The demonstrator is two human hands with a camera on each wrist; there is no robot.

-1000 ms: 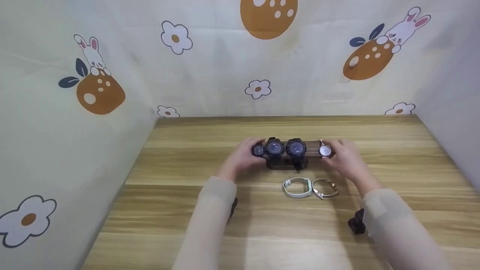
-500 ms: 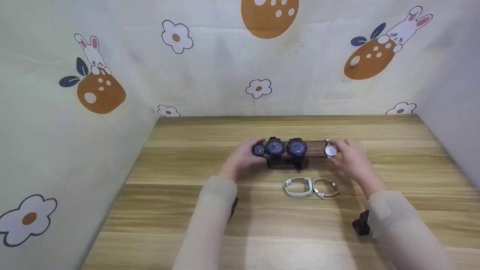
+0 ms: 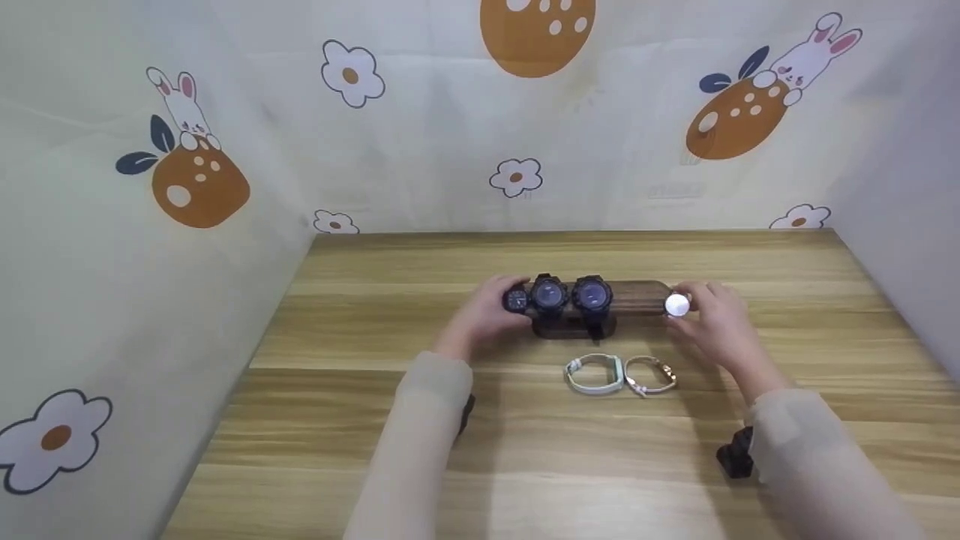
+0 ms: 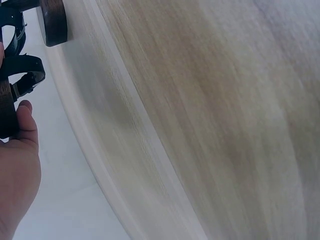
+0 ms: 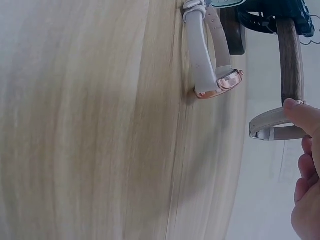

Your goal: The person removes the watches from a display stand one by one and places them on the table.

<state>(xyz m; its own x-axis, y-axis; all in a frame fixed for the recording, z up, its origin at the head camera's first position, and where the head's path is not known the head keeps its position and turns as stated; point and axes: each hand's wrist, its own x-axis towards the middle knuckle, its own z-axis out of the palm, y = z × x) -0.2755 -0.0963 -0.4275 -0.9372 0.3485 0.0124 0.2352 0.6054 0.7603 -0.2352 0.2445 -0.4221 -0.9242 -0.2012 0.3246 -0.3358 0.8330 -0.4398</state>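
Observation:
A dark wooden watch stand (image 3: 634, 298) stands on the table, its bar lying crosswise. Gripping the bar's left end is my left hand (image 3: 491, 309), beside a small square-faced black watch (image 3: 517, 299). Two larger black watches, one left (image 3: 550, 294) and one right (image 3: 592, 294), sit around the bar's middle. At its right tip, my right hand (image 3: 716, 319) pinches a white-dial watch (image 3: 677, 305). In the right wrist view, this watch's pale strap (image 5: 270, 119) forms a closed loop at the bar's end, with my thumb on it; whether it still touches the bar I cannot tell.
In front of the stand, a mint-green watch (image 3: 596, 375) and a white-strapped watch with rose-gold case (image 3: 651, 376) lie side by side on the wooden table (image 3: 570, 465). Patterned cloth walls (image 3: 435, 135) border the table at the back and sides.
My right hand has slid the white-dial watch rightward along the bar to its tip, baring the rounded end. My left hand stays on the left end; the other watches have not moved.

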